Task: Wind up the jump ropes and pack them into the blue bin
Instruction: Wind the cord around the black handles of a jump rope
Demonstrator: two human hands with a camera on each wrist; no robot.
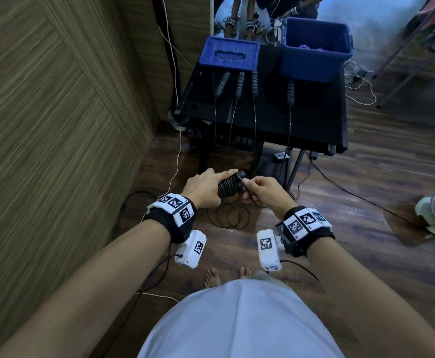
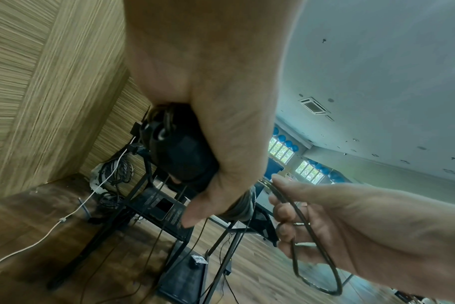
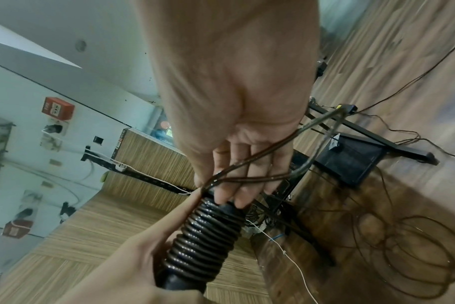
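Gripping the cord-wound jump rope handles [image 1: 228,186] in my left hand [image 1: 206,188], my right hand [image 1: 262,191] pinches the loose cord [image 3: 260,162], well short of the black table [image 1: 314,130] edge.

My head view is dim and cool-toned, brightest toward one o'clock where pale light washes the floor [image 1: 381,11]; straight lines bow at the rim. Both wrist views are smeared by motion blur. The left wrist picture glares at four o'clock from the windows [image 2: 282,151]. On the right wrist view, wet-looking highlights glint off the wound cord [image 3: 208,230], and the near palm is soft.
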